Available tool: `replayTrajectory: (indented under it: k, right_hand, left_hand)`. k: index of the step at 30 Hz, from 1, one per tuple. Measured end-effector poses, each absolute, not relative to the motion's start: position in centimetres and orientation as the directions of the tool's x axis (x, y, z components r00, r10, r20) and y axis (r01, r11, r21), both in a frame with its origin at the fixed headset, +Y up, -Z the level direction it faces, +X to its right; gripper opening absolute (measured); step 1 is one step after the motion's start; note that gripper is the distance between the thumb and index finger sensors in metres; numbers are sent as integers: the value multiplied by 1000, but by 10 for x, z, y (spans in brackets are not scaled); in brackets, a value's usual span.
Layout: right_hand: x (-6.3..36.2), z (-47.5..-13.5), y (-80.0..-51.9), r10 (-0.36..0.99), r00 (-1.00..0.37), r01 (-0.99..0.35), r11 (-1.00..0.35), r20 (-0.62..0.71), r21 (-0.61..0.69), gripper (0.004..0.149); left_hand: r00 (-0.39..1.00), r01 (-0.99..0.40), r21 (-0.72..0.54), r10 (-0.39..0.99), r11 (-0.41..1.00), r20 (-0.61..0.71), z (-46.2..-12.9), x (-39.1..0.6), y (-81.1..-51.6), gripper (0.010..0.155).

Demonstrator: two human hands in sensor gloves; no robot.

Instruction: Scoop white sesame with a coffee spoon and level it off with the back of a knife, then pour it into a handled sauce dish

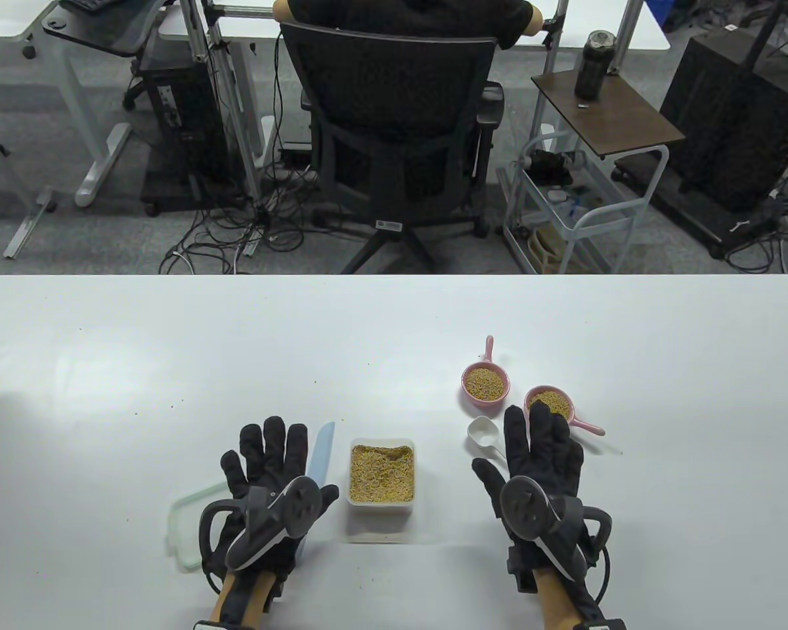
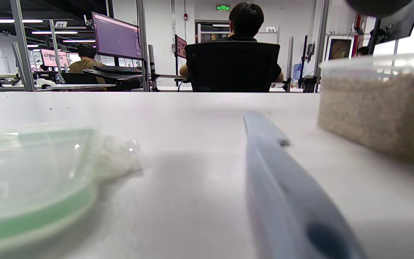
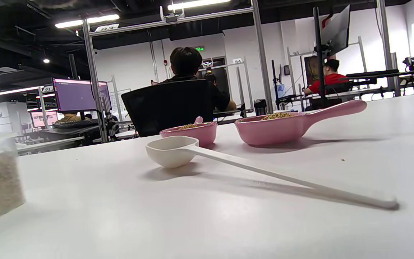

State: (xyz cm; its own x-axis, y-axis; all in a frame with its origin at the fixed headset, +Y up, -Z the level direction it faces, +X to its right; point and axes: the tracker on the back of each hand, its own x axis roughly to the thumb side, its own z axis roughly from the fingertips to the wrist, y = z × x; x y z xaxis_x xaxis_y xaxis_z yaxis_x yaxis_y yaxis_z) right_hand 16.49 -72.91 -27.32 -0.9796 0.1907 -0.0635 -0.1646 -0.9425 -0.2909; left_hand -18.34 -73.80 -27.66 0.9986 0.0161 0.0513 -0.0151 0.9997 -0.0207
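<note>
Both hands, the left hand and right hand, are lying flat and empty on the bench, the coffee spoon and knife are sitting unheld, and both pink sauce dishes are already holding sesame, so no scoop looks under way.

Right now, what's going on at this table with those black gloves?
A person's gloved hands lie flat, holding nothing. The left hand rests over a pale blue knife, the right hand over a white coffee spoon. Between them sits an open tub of sesame; two pink handled sauce dishes already hold some.
</note>
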Motion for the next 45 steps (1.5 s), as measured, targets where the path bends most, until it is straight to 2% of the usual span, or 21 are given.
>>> replayTrajectory:
  k: [4,9,16,19,20,22,25,28,34,39,45]
  right_hand:
    - [168,-275,-731,196,-977,-168,-947,-81,-275,81]
    - [169,-277,-732,223,-971,-193,-943,-84,-272,82]
    - [170,-278,-732,221,-971,-188,-945,-96,-267,82]
    - [171,-278,-732,228,-968,-195,-945,-103,-264,83]
    - [172,-278,-732,230,-967,-195,-943,-106,-268,83]
    - [172,-278,-732,231,-967,-195,-943,-108,-271,84]
    - [172,-278,-732,228,-968,-191,-942,-108,-277,84]
    - [173,-278,-732,228,-967,-190,-940,-110,-282,84]
    - [174,-279,-731,235,-965,-195,-940,-114,-280,84]
    - [174,-279,-731,233,-966,-194,-938,-111,-287,84]
    - [176,-277,-729,240,-964,-197,-933,-112,-300,84]
  left_hand:
    - [1000,-17,-35,18,999,21,-284,-200,-725,97]
    - [996,68,-229,-53,971,70,-289,-235,-716,106]
    - [976,215,-539,-155,814,154,-284,-270,-748,120]
    - [971,240,-590,-175,771,166,-282,-278,-765,124]
    - [966,256,-590,-186,765,178,-281,-279,-770,123]
    - [954,295,-470,-226,832,197,-278,-281,-771,119]
    - [967,240,-448,-172,861,189,-277,-285,-772,118]
    - [962,244,-372,-176,895,209,-278,-288,-771,121]
    - [969,201,-360,-130,911,210,-286,-284,-760,122]
    - [942,224,-252,-142,941,305,-299,-241,-722,122]
    - [869,197,-86,-133,977,476,-313,-157,-680,122]
